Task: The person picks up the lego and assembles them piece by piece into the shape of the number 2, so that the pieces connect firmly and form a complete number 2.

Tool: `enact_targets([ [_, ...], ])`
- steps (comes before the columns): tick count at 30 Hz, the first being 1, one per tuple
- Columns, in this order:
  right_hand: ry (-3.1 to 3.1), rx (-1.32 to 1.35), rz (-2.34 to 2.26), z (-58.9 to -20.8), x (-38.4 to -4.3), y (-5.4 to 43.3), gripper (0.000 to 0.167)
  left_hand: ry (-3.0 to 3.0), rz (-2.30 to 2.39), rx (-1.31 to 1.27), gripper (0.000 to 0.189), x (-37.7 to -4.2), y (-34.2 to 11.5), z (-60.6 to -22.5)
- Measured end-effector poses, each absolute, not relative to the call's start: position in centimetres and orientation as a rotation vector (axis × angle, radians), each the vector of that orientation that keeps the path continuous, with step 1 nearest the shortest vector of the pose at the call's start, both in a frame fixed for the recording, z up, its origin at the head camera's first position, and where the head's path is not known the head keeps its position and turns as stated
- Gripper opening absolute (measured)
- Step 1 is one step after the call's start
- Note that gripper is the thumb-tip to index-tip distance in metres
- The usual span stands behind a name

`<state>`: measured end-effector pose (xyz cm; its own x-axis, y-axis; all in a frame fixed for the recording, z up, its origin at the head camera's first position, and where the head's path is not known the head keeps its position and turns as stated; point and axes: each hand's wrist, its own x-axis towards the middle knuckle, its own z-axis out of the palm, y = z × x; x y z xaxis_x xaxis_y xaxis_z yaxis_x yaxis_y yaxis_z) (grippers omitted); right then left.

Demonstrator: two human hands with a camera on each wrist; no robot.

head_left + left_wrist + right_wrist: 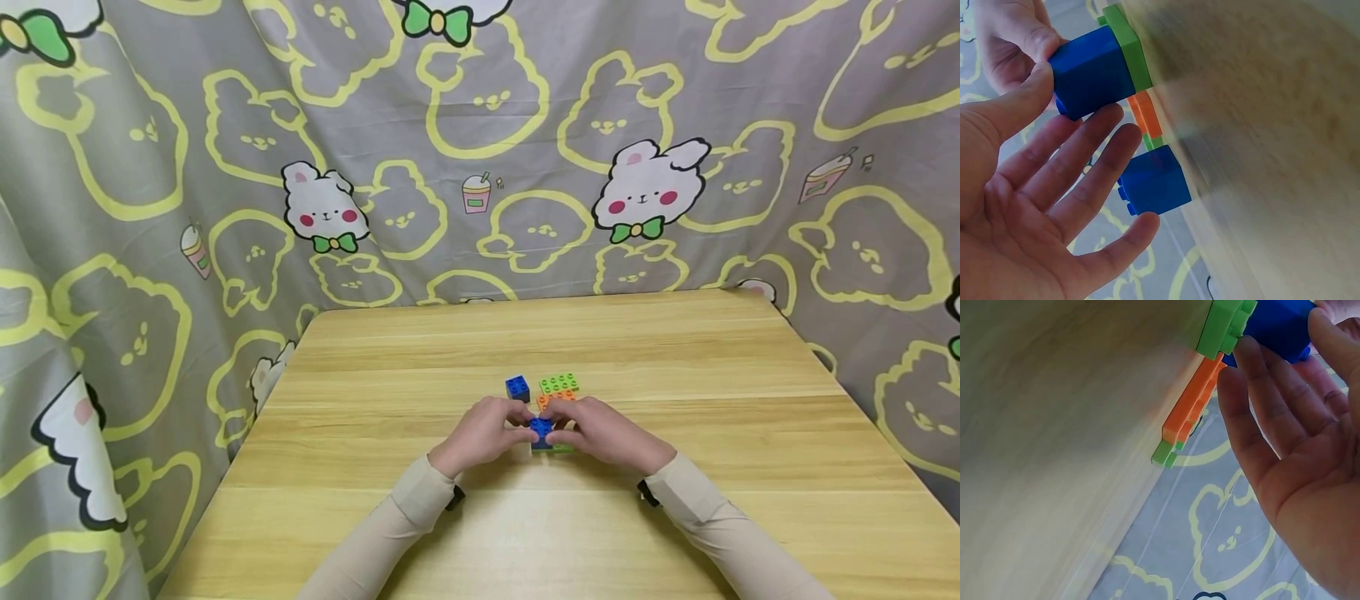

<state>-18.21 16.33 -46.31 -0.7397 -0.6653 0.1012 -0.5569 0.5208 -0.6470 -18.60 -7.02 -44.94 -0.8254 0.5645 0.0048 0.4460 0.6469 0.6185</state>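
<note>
In the head view a blue toy building block point(541, 429) stands between both hands, studs up, on the left part of a flat green brick point(562, 448). My left hand point(486, 432) pinches its left side with the thumb and fingertips. From the opposite side my right hand point(609, 432) grips the same block. Both wrist views show the blue block point(1092, 74) against the green brick point(1217, 330), with the lower fingers of each hand spread away from it. Just beyond the hands lies an orange brick point(557, 400), partly covered by the right fingers.
Behind the orange brick is a lime green brick point(559, 383). A second blue block point(517, 388) stands to their left, past the left fingertips. All rest on a wooden table point(360, 400), with a patterned grey curtain point(465, 242) along its back and sides.
</note>
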Motion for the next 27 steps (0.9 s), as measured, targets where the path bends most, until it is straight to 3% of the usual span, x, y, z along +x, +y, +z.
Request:
enact_targets([
  [27, 2.584, -1.032, -1.038, -46.26, -18.29, 16.29, 0.018, 2.677, 0.896, 0.833, 0.019, -18.71, -7.02, -45.03],
])
